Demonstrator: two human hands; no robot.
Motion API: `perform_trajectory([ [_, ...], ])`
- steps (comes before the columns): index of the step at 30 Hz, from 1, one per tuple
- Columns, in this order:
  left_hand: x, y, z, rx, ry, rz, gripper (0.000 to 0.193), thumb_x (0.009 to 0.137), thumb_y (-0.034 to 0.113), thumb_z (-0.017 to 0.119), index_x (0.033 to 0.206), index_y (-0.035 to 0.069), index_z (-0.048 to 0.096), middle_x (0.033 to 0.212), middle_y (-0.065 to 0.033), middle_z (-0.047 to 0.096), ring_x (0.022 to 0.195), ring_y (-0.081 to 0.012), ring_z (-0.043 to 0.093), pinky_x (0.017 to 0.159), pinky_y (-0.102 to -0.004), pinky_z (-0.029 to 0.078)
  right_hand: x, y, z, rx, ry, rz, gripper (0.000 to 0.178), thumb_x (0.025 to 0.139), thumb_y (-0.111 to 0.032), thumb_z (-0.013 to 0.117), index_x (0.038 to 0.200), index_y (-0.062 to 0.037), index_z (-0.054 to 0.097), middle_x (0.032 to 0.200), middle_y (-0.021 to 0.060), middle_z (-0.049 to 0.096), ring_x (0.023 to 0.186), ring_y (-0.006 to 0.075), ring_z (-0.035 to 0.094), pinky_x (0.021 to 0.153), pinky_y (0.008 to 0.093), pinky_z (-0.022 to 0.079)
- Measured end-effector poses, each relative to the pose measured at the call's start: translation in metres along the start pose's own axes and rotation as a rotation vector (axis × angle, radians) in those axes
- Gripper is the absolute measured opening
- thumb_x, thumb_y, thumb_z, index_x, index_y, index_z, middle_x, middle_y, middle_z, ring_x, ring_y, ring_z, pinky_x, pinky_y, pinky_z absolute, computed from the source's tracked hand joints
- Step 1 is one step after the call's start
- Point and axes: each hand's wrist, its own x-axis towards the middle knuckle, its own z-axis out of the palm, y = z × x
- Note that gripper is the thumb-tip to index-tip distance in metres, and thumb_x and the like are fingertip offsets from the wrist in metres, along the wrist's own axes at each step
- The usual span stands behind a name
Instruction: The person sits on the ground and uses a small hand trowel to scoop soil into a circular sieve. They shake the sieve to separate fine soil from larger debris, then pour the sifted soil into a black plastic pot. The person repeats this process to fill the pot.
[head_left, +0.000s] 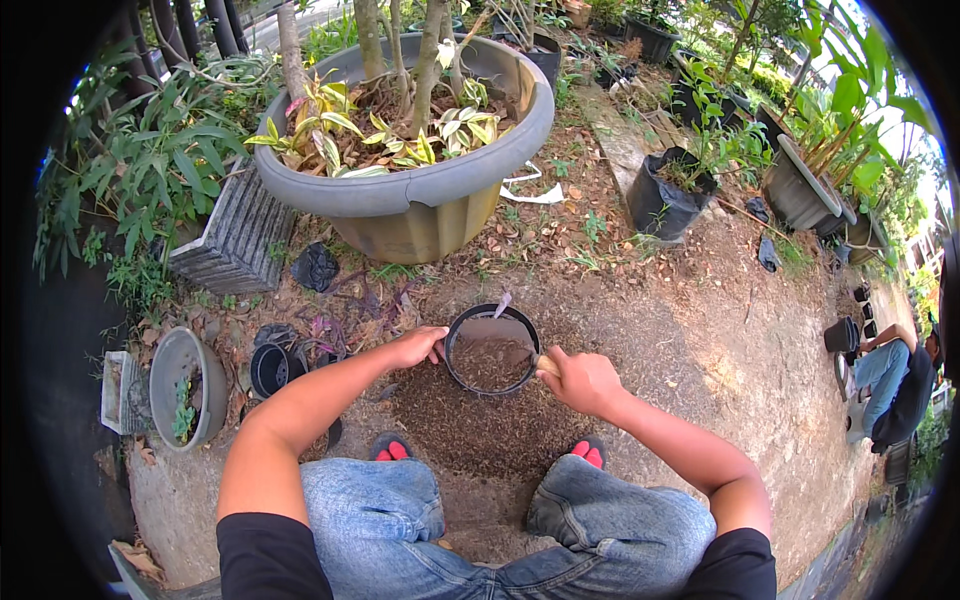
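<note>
The round black pot (451,372) sits on the ground in front of the person, between the two hands, part-filled with dark, crumbly soil (490,366). The left hand (419,347) grips the pot's left rim, its fingers curled against the edge. The right hand (583,382) is closed around a short light-brown handle (546,366) at the opposite rim; how much of the tool reaches into the soil is hard to tell. A pale purplish scrap (503,302) sticks up at the far rim.

Loose dark soil (450,430) spreads around the pot and back toward the person's feet, in dark footwear with red showing, which stand on either side of it. Just beyond, a big planter (400,201) with a cracked grey rim blocks the way forward; it holds several trunks and variegated leaves. Crumpled black plastic (316,267) lies by its left side, near a ribbed grey trough (238,235). Closer in on the left stand a small black pot with holes (268,368), a round grey pot (212,385) and a pale rectangular planter (113,390). To the right, a black grow bag (655,205) holds a leafy plant, and farther off another person (893,385) sits low beside dark pots (840,335).
</note>
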Motion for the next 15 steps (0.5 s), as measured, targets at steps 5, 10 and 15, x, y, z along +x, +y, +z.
perform_trajectory([
  [5, -0.008, 0.019, 0.010, 0.136, 0.018, -0.030, 0.047, 0.106, 0.045, 0.047, 0.122, 0.003, 0.060, 0.102, -0.0089, 0.066, 0.084, -0.0195, 0.065, 0.081, -0.0349, 0.051, 0.004, 0.000, -0.015, 0.032, 0.160, 0.043, 0.041, 0.101, -0.047, 0.052, 0.119, -0.0095, 0.055, 0.081, 0.0212, 0.071, 0.078, 0.0432, 0.070, 0.070, 0.0549, 0.054],
  [10, -0.011, 0.008, 0.013, 0.053, -0.030, 0.052, 0.048, 0.097, 0.048, 0.064, 0.120, 0.006, 0.060, 0.097, -0.0059, 0.063, 0.086, -0.0155, 0.061, 0.079, -0.0315, 0.051, 0.004, 0.020, -0.017, 0.114, 0.240, 0.186, 0.043, 0.100, -0.049, 0.053, 0.117, -0.0097, 0.058, 0.083, 0.0221, 0.072, 0.082, 0.0454, 0.069, 0.075, 0.0561, 0.054],
  [15, -0.007, 0.023, 0.013, 0.204, -0.006, -0.009, 0.070, 0.090, 0.053, 0.073, 0.138, 0.005, 0.055, 0.119, -0.0119, 0.067, 0.109, -0.0222, 0.063, 0.094, -0.0367, 0.050, 0.007, 0.074, 0.010, 0.217, 0.160, 0.396, 0.047, 0.098, -0.054, 0.053, 0.119, -0.0139, 0.064, 0.101, 0.0234, 0.072, 0.099, 0.0439, 0.068, 0.085, 0.0547, 0.052],
])
